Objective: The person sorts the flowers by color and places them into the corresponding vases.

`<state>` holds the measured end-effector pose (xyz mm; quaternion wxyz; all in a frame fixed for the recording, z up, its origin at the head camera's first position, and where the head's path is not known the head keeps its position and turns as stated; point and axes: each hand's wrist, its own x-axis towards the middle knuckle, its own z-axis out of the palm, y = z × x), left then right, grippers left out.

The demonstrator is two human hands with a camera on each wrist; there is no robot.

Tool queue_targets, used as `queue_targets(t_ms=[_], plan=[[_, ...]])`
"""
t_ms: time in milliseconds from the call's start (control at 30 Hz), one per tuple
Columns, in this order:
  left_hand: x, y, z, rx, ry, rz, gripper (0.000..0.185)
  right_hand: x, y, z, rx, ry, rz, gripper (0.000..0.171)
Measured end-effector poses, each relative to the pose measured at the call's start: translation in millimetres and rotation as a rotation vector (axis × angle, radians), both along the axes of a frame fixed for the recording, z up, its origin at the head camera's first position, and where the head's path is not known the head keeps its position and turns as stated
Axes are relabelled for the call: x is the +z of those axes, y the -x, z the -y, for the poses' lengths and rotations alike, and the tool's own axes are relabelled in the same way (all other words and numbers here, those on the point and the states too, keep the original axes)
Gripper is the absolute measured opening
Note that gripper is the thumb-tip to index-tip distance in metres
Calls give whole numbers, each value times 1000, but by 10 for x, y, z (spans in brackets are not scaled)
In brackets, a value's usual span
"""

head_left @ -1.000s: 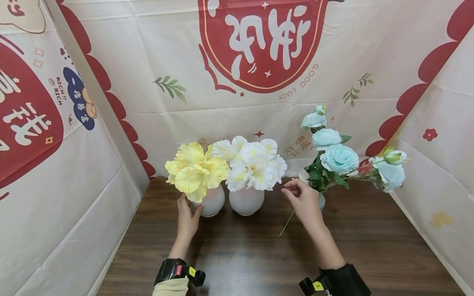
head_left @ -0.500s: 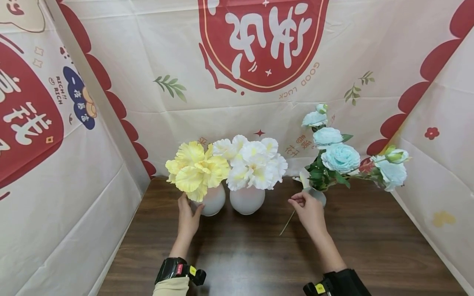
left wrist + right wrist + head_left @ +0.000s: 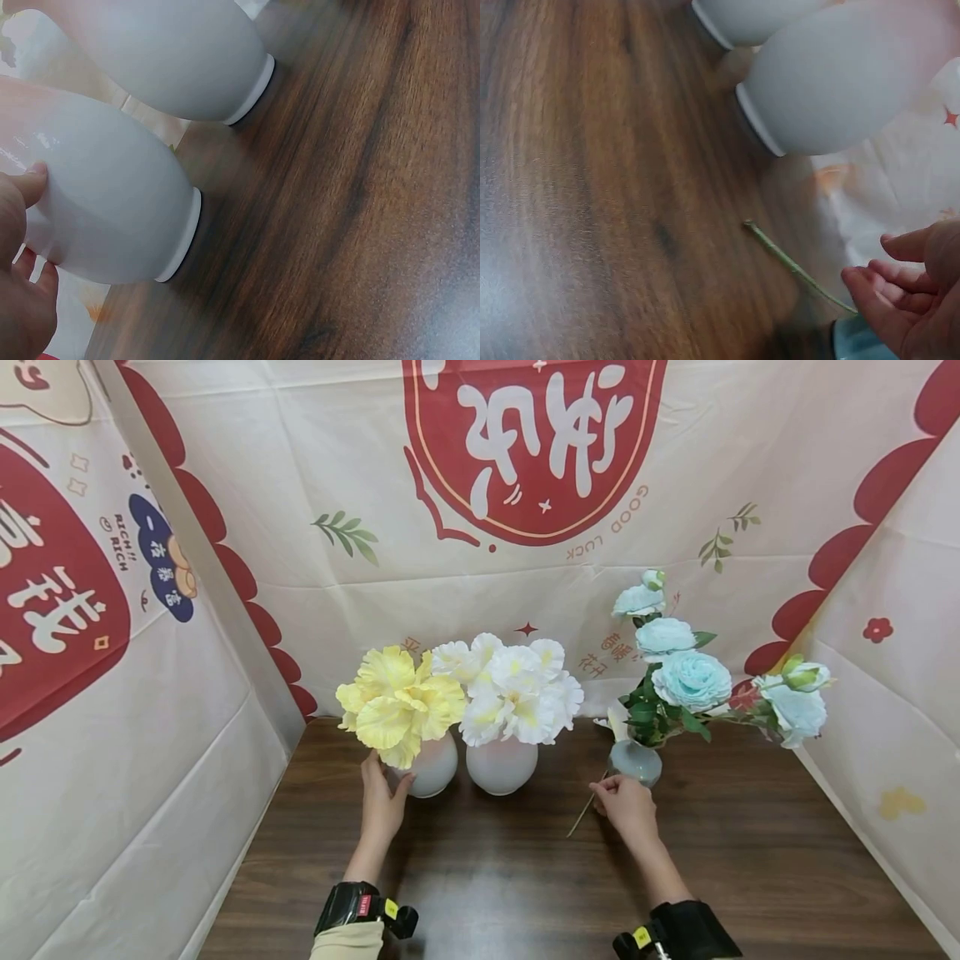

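Note:
My left hand (image 3: 384, 802) holds the side of a white vase with a pinkish top (image 3: 435, 768), thumb and fingertips on its wall in the left wrist view. Yellow flowers (image 3: 399, 710) fill that vase. Beside it stands a matching vase (image 3: 501, 768) with white flowers (image 3: 517, 693). My right hand (image 3: 628, 810) is over the table by a thin green stem (image 3: 795, 268); in the right wrist view its thumb and fingers are apart, with nothing between them. Just beyond that hand is a small grey-blue vase (image 3: 637, 762).
Light blue flowers with leaves (image 3: 690, 681) spread right above the small vase. A pale petal (image 3: 617, 724) shows behind it on the left. A printed cloth backdrop (image 3: 465, 589) rises at the wooden table's (image 3: 480, 877) back and sides.
My right hand has drawn back toward me and to the right, from beside the white flowers to in front of the small vase, uncovering it. My left hand stays on its vase.

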<state>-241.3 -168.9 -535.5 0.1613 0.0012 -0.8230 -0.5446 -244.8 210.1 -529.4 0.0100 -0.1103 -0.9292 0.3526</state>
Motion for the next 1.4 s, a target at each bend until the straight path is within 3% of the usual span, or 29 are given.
queue_targets(t_ms=[267,567,867,1100,1400], plan=[[-16,-2,-5,4,3,-22,73,-178,56,42,29,-20,129,36],[-10,5,-5,6,-2,8,74,-287,141,72,43,-104,232,47],[6,4,-11,5,-12,-5,73,-313,160,104,27,-136,222,42],[-4,-5,-15,5,-10,3,74,-281,120,108,37,-121,209,51],[-2,0,-14,11,-10,-7,74,-239,83,125,-3,-7,104,16]])
